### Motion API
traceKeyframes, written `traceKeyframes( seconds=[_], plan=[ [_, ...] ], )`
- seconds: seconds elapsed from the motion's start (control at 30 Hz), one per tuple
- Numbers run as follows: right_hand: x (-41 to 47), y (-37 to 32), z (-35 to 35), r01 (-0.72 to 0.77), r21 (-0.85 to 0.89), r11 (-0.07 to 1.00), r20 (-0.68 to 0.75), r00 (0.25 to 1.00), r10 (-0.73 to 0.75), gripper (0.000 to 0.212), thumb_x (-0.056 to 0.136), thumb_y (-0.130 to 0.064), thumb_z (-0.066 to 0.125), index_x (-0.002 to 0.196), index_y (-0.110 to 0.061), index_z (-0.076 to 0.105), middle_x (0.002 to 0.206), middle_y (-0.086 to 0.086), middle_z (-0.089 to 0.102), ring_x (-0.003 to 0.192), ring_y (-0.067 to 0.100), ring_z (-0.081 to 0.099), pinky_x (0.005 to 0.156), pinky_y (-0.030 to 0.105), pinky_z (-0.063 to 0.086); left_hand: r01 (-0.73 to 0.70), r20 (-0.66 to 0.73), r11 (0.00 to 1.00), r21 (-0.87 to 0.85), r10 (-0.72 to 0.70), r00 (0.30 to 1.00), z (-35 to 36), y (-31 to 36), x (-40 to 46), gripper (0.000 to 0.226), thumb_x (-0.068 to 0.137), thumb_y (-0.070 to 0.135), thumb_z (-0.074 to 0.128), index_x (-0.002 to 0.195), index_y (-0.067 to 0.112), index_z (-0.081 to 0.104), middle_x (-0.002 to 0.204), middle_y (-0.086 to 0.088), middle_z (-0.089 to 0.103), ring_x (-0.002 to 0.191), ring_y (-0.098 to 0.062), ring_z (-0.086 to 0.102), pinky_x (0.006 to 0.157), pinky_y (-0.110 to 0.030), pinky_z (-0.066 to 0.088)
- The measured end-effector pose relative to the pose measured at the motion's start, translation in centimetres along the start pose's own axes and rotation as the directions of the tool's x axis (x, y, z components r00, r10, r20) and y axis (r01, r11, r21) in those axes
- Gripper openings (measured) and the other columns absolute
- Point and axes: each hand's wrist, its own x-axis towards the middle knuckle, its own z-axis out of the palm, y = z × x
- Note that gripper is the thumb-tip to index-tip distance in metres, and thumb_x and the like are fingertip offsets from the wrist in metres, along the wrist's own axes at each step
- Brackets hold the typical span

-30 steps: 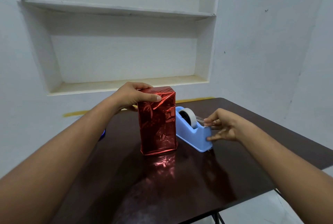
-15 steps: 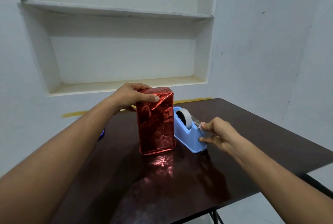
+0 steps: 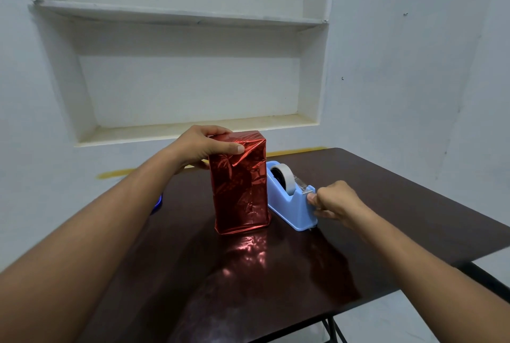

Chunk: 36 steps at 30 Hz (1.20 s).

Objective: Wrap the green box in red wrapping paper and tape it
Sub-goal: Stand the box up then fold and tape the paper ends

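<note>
Left hand (image 3: 204, 146) clamped over the top left edge of the box (image 3: 239, 182), thumb pressed across the front face, fingers curled behind. Box upright on the counter (image 3: 386, 204), fully covered in creased red paper (image 3: 242, 204), near counter centre. Right hand (image 3: 335, 202) at 3 o'clock from the box, fingers pinched at the cutter end of the dispenser (image 3: 292, 202); whether tape is caught between them, cannot tell. Dispenser pale blue, just beside the box's right side, white tape roll (image 3: 283, 180) seated in it. Small blue object (image 3: 157, 202) at 9 o'clock, mostly hidden behind the left forearm.
</note>
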Motion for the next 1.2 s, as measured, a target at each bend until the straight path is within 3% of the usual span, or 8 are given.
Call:
traceKeyframes(
  seconds=[0.23,0.43,0.53,0.6,0.7,0.8,0.97,1.2],
  plan=[
    [-0.4,-1.2,-0.5,0.133,-0.368,0.92,0.038,0.991,-0.128,0.014,0.074,-0.013,0.063,0.06,-0.011,0.058,0.062,0.009,0.067,0.064,0.022,0.07,0.072,0.036,0.062,0.008,-0.021,1.0,0.011,-0.008,1.0,0.2,0.1,-0.1,0.053,0.069,0.04,0.093,0.118,0.033,0.075,0.113,0.002,0.076,0.102,-0.023,0.075,0.095,-0.053,0.058],
    [-0.9,-1.3,-0.6,0.195,-0.564,0.802,0.036,0.977,-0.212,0.019,0.072,-0.011,0.065,0.058,-0.005,0.053,0.058,0.005,0.051,0.055,0.021,0.043,0.052,0.026,0.036,0.011,-0.025,1.0,0.011,-0.01,1.0,0.2,0.2,-0.2,0.054,0.069,0.04,0.093,0.12,0.033,0.075,0.113,0.003,0.076,0.101,-0.022,0.074,0.093,-0.05,0.059],
    [-1.5,-0.2,-0.7,0.186,-0.653,0.734,0.054,0.978,-0.2,0.018,0.073,-0.01,0.073,0.061,-0.004,0.061,0.061,0.004,0.058,0.056,0.021,0.052,0.047,0.024,0.044,0.009,-0.023,1.0,0.008,-0.009,1.0,0.2,0.3,-0.3,0.056,0.069,0.04,0.093,0.121,0.033,0.074,0.115,0.002,0.075,0.104,-0.022,0.074,0.093,-0.05,0.06],
    [-1.9,-0.6,-1.4,0.194,-0.597,0.779,0.075,0.98,-0.186,0.012,0.078,-0.019,0.079,0.071,-0.01,0.076,0.072,0.004,0.071,0.064,0.02,0.066,0.06,0.029,0.059,0.007,-0.025,1.0,0.008,-0.007,1.0,0.2,0.2,-0.3,0.057,0.069,0.04,0.093,0.122,0.033,0.073,0.116,0.001,0.075,0.104,-0.022,0.074,0.093,-0.05,0.06],
    [-2.7,-2.9,-3.1,0.24,-0.475,0.847,0.096,0.97,-0.221,0.011,0.088,-0.028,0.076,0.082,-0.02,0.08,0.086,-0.002,0.074,0.069,0.014,0.063,0.062,0.028,0.056,0.002,-0.019,1.0,0.006,-0.002,1.0,0.2,0.2,-0.3,0.055,0.071,0.038,0.092,0.122,0.032,0.073,0.116,0.001,0.074,0.101,-0.02,0.074,0.092,-0.049,0.06],
    [-3.9,-5.3,-3.3,0.274,-0.158,0.949,0.161,0.955,-0.249,0.011,0.093,-0.025,0.074,0.086,-0.022,0.082,0.099,-0.005,0.079,0.089,0.013,0.069,0.079,0.032,0.061,-0.001,-0.02,1.0,0.006,0.001,1.0,0.3,0.3,-0.2,0.057,0.068,0.04,0.093,0.122,0.033,0.073,0.114,0.002,0.075,0.1,-0.02,0.075,0.09,-0.048,0.061],
    [-5.9,-9.8,-1.1,0.216,0.195,0.957,0.245,0.934,-0.261,0.013,0.093,-0.015,0.076,0.105,-0.02,0.079,0.084,-0.002,0.077,0.054,0.001,0.064,0.049,0.014,0.05,-0.003,-0.019,1.0,-0.017,0.002,1.0,0.1,0.2,-0.5,0.052,0.072,0.037,0.093,0.119,0.033,0.074,0.113,0.003,0.076,0.083,-0.01,0.074,0.072,-0.032,0.059],
    [-5.8,-16.5,4.0,0.217,0.124,0.968,0.266,0.933,-0.243,0.008,0.087,-0.013,0.078,0.095,-0.012,0.077,0.081,-0.003,0.076,0.054,0.004,0.058,0.047,0.016,0.036,0.009,-0.037,0.999,-0.041,-0.011,0.999,0.3,0.3,-0.6,0.05,0.069,0.034,0.096,0.115,0.033,0.076,0.11,0.006,0.076,0.095,-0.014,0.074,0.094,-0.048,0.059]
  ],
)
